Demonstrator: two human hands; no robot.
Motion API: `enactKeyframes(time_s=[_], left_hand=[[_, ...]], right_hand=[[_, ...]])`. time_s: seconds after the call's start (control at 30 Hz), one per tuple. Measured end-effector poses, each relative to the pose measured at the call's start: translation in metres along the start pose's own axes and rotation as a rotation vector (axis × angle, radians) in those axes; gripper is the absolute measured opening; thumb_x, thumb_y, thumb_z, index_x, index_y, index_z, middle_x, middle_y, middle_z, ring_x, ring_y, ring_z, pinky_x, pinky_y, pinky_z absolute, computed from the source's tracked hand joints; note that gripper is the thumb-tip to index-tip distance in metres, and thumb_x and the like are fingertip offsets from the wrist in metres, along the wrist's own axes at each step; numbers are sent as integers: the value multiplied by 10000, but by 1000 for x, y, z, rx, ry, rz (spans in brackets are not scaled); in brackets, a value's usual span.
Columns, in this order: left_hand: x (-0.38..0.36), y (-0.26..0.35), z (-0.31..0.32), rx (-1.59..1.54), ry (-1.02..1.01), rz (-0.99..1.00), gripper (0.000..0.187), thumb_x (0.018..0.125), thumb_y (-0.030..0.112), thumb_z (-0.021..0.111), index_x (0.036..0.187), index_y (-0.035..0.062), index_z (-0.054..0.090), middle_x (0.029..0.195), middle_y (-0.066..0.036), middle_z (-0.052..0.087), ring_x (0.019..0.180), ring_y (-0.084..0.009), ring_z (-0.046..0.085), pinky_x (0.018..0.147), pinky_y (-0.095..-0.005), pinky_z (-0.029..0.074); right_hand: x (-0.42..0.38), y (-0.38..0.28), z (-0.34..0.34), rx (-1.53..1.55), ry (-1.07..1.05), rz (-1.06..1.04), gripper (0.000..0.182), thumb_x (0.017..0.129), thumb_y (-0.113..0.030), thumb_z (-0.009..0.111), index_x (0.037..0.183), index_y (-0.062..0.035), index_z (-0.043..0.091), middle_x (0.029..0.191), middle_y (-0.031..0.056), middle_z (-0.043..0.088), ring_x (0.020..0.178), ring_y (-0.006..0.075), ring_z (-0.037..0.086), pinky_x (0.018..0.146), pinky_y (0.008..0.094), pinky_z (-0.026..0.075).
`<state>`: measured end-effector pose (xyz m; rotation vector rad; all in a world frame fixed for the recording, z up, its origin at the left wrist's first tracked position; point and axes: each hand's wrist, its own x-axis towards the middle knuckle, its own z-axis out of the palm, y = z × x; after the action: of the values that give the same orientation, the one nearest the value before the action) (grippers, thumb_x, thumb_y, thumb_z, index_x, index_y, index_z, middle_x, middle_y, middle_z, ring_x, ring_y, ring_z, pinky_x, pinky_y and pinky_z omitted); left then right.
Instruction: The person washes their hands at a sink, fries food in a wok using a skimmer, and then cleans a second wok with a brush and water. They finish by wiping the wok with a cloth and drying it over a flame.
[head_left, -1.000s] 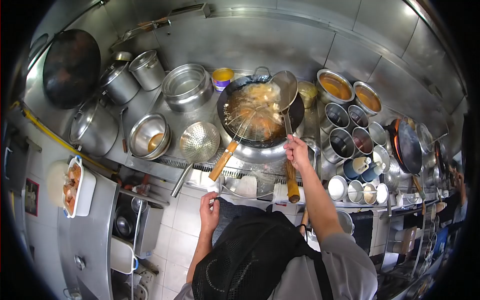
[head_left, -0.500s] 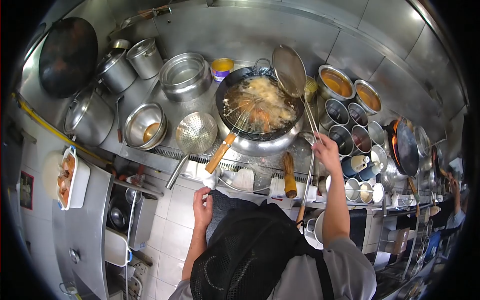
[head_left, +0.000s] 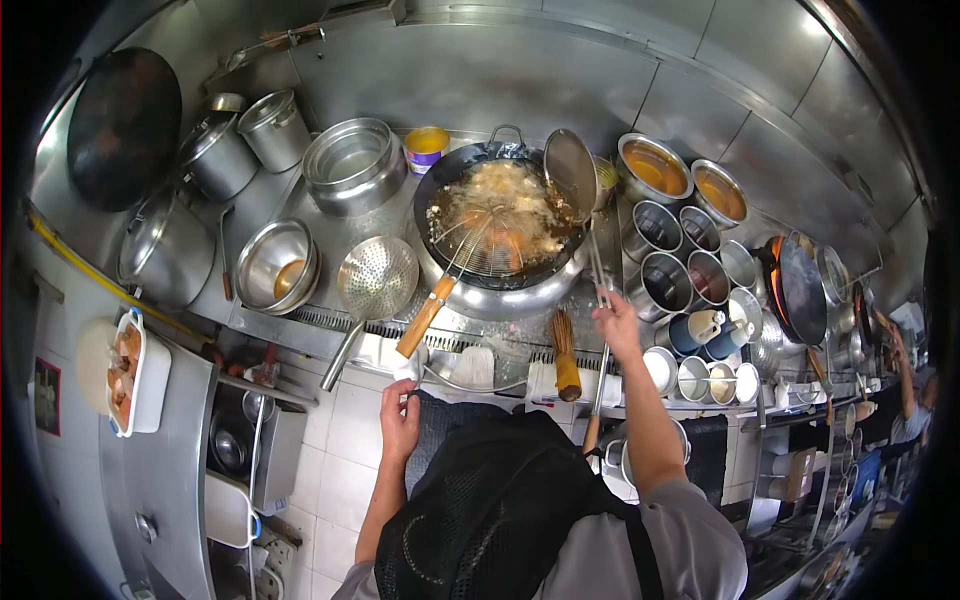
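My right hand grips the long thin handle of a round fine-mesh skimmer. The skimmer's head is steeply tilted over the right side of a black wok, overlapping its rim. Pale, foaming food bubbles in brown oil inside the wok. A wire spider strainer lies in that oil, and its wooden handle hangs over the near rim. My left hand is by the stove's front edge beside my dark apron, its fingers loosely bent with a gap to the thumb and nothing visible between them.
Left of the wok lie a perforated ladle, a steel bowl and a large pot. A bamboo brush stands at the front edge. Several steel sauce pots crowd the right. Another person's arm shows far right.
The fine-mesh skimmer's head has dropped toward the oil at the wok's right side, and my right hand has come lower and nearer. My left hand stays about where it was. The view shifted slightly.
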<state>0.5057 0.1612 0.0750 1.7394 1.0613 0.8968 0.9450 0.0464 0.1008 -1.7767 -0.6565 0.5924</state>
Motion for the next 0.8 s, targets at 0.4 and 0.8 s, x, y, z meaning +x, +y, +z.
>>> enactKeyframes(time_s=[0.4,0.8], left_hand=[[-5,0,-2,17,1,-44,224,946,30,579,1169,37,600,1224,-121,571,1137,-249,585,890,-353,542],[-1,11,10,46,31,-48,240,936,17,582,1173,45,605,1213,-118,585,1125,-245,590,865,-353,537]], right_hand=[[-7,-44,11,965,-42,202,427,884,49,511,1307,-1,500,799,103,613,482,60,392,375,203,268],[39,-51,-1,936,-54,138,429,891,32,499,1320,12,494,809,96,606,494,65,403,381,199,270]])
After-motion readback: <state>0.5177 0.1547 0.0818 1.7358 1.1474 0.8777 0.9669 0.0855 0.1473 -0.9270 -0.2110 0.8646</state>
